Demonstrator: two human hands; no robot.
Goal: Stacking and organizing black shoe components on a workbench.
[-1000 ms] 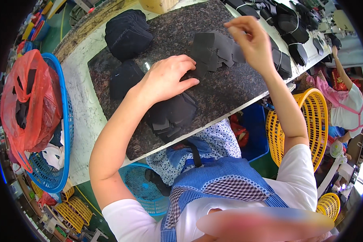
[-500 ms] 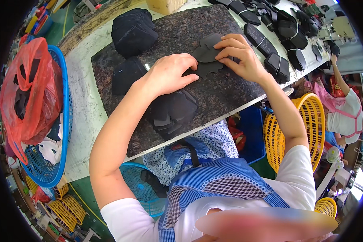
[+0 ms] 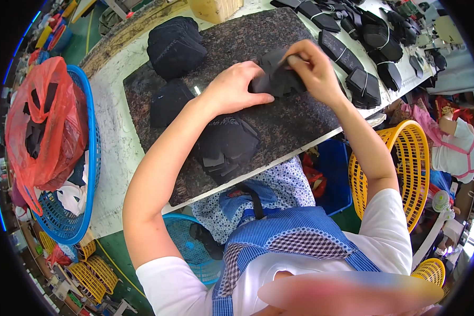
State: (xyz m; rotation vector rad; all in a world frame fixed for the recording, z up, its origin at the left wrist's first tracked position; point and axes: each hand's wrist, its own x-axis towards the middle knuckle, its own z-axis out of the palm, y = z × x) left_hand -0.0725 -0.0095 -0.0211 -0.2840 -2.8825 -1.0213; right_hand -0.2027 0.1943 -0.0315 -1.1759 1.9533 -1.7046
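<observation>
The left hand (image 3: pixel 231 89) lies flat with its fingers pressing down on a dark grey cloth piece (image 3: pixel 274 79). The right hand (image 3: pixel 313 68) pinches the top edge of the same piece and lifts it a little. The piece sits on the dark stone tabletop (image 3: pixel 300 121), at about 1 o'clock from the middle of the view.

To do this well, the person should hold the piece still with the left hand and pull gently with the right, so that only one layer comes up.

A pile of black pieces (image 3: pixel 226 147) lies under the left forearm, at 6 o'clock from the hands. It is close and could get pushed by the arm. Another pile (image 3: pixel 175 45) sits at 10 o'clock. A row of black parts (image 3: pixel 363 58) runs along the far edge at 2 o'clock, just beside the right hand. A blue basket (image 3: pixel 87 158) with a red bag (image 3: pixel 47 116) stands at 9 o'clock. A yellow basket (image 3: pixel 405 168) stands at 4 o'clock.
</observation>
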